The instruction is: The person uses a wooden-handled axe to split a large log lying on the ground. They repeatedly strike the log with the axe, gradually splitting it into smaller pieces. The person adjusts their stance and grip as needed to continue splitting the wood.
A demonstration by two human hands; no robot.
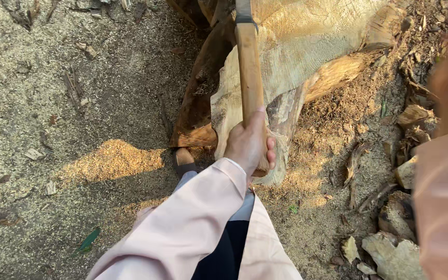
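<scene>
Pink sleeve (182,228) leads to one hand (247,145) clenched on an axe handle (250,72) against the log (296,62) amid sawdust (110,161).

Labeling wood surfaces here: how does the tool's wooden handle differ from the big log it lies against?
The wooden handle is slim, straight and smooth, orange-brown; the log is broad, irregular and rough-hewn, with pale chopped faces and dark bark patches. The handle is gripped at its lower end by the left hand; the log rests on the sawdust-strewn ground, unheld. Both are wood, lit by warm sun.
</scene>
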